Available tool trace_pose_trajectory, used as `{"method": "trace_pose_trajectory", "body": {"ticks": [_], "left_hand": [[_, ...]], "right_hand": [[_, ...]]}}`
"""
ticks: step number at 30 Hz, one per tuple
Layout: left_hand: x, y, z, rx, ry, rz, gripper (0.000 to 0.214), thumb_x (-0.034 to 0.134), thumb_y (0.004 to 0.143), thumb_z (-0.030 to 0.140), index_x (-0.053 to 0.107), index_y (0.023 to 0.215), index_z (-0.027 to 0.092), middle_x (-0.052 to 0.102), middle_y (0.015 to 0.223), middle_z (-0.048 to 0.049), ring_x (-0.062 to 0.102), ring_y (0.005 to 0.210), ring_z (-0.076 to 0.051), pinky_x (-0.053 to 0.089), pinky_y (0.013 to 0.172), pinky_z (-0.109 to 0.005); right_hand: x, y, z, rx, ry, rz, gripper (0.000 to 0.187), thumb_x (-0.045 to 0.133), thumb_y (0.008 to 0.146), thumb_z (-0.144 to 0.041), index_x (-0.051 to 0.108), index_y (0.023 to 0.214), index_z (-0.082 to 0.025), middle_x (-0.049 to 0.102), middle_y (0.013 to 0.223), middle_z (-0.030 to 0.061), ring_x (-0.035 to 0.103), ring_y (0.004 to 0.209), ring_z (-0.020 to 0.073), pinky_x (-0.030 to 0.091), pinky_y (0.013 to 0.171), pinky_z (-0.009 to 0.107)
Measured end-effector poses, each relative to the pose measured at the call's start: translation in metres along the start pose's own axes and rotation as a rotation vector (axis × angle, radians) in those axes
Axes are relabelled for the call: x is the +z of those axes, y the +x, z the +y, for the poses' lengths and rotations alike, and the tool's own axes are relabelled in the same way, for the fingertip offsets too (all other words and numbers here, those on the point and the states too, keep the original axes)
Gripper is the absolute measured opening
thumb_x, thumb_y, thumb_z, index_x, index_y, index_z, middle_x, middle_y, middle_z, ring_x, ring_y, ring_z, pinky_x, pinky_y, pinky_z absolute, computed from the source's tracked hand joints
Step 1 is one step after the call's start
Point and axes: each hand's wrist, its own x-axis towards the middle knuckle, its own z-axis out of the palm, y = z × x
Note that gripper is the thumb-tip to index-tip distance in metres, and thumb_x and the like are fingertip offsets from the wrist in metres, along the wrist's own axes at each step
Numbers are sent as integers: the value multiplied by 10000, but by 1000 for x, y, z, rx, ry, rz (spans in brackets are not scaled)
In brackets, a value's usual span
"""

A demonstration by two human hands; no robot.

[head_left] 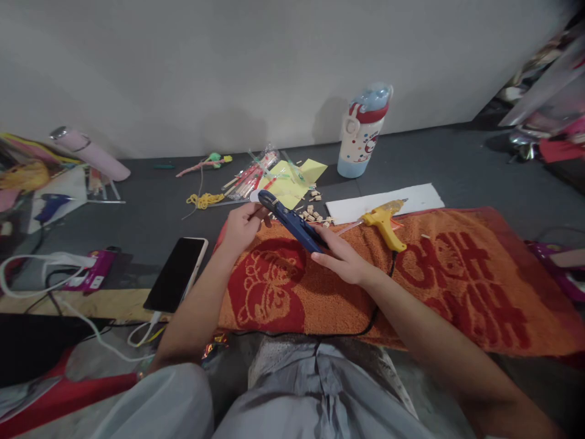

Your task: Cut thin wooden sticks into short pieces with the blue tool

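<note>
The fingers of the right hand (342, 259) close around the lower end of a long blue tool (289, 221), thumb on the near side, the other fingers mostly hidden behind it. The fingers of the left hand (245, 225) are bent together at the tool's upper end; whether they pinch it, or something small beside it, I cannot tell. The tool is held tilted above the orange towel (340, 305), its upper end pointing away and to the left.

By its look, the tool should be stiff and fairly light, with a hard, smooth shell that could slip a little in dry fingers; it does not seem fragile. The lower end, where the right hand has it, looks the surest place to hold, with the upper end merely steadied, since the weight probably spreads along its length.

Just beyond the hands lie small wooden pieces (311, 214), light and easily scattered, and yellow paper (292, 194), which would crease under a careless grip. To the right, a yellow glue gun (384, 223) rests across the towel's far edge and a white board (423, 198); its handle is the safer hold, as the nozzle may be hot.
</note>
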Motion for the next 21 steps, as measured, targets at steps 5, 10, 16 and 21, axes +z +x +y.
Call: {"method": "trace_pose_trajectory", "body": {"ticks": [5,10,16,21], "left_hand": [[-1,0,2,62,100,36,340,571,844,400,655,613,165,607,532,-17,542,554,-126,366,536,-225],[-2,0,1,70,141,30,321,545,859,338,655,610,168,619,549,-15,578,595,-131,378,563,-221],[2,-2,-2,88,203,50,283,520,869,315,665,679,163,640,581,-19,574,578,-133,396,580,-233],[15,-7,-5,221,374,245,228,473,896,298,634,982,161,701,918,-96,636,844,-190,464,768,-305]], "right_hand": [[0,0,-1,16,2,1,633,434,923,-535,339,1438,-180,460,1444,162,445,1325,307,344,1103,498],[0,-1,0,28,-7,7,620,421,929,-534,353,1433,-178,476,1436,158,453,1320,310,349,1097,503],[1,-1,-1,32,-8,26,601,433,928,-524,371,1425,-192,497,1419,149,488,1288,303,370,1082,497],[8,0,3,88,62,107,624,457,906,-561,414,1408,-193,508,1418,138,485,1290,308,348,1099,500]]}}
